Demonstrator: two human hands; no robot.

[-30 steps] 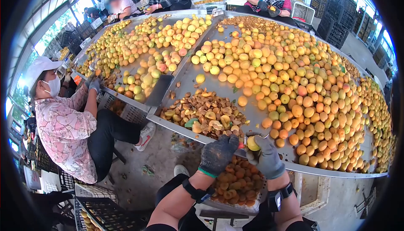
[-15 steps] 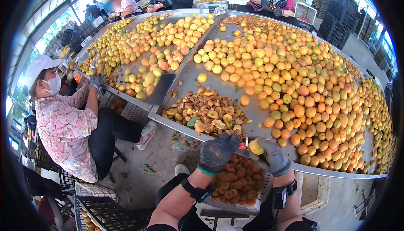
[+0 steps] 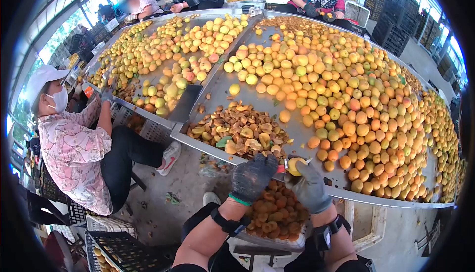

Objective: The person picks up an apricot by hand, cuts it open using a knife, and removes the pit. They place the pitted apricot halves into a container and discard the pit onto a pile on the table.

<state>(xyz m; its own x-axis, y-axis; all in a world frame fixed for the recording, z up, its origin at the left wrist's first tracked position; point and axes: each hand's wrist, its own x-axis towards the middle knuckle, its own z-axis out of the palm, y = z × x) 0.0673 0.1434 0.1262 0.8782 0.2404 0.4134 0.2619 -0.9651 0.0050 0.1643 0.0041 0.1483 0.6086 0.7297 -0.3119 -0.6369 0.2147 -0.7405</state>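
My right hand [image 3: 310, 188], in a grey glove, holds a yellow apricot [image 3: 296, 166] at the near rim of the metal table [image 3: 297, 136]. My left hand [image 3: 252, 177], in a dark speckled glove, is closed around a small knife with a red handle [image 3: 282, 167], its tip against the apricot. A pile of brown pits and scraps [image 3: 241, 132] lies just beyond my hands. Below them a crate of halved apricots [image 3: 274, 212] rests on my lap.
Whole apricots [image 3: 346, 89] cover the table to the right and far side. A person in a white cap and floral shirt [image 3: 74, 148] sits at the left, one hand on the table. Three more people sit at the far end. Black crates [image 3: 123, 252] stand near my left knee.
My hands stay at the table rim, shifting slightly with the apricot. The whole view has drifted a little downward. The person at the left keeps reaching onto the table.
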